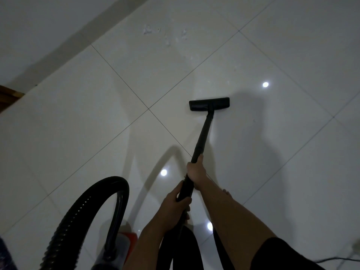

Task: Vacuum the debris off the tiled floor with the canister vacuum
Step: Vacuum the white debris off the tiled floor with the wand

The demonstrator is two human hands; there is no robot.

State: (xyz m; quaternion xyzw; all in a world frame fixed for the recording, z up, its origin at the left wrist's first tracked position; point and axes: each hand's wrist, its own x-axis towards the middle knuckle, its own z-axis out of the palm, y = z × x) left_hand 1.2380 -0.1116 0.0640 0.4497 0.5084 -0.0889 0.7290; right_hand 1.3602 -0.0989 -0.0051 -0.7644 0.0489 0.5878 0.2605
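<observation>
The smooth black tube [203, 133] is being gripped by left hand [175, 203] and right hand [195, 172]; flat rectangular nozzle [209, 104] on glossy tiles [97, 114], perhaps papery crumbs [148, 30] upper centre.

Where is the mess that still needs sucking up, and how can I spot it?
Look to the far end of the tiled floor, where it meets the wall. Well beyond the black floor head lies the debris: small pale crumbly bits, scattered on an otherwise smooth, glossy tile.

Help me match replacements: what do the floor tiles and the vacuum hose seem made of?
Floor tiles: probably glazed ceramic or porcelain, glossy; they mirror round lights. Vacuum hose: likely flexible black plastic, ribbed, with glints along its ridges.
</observation>
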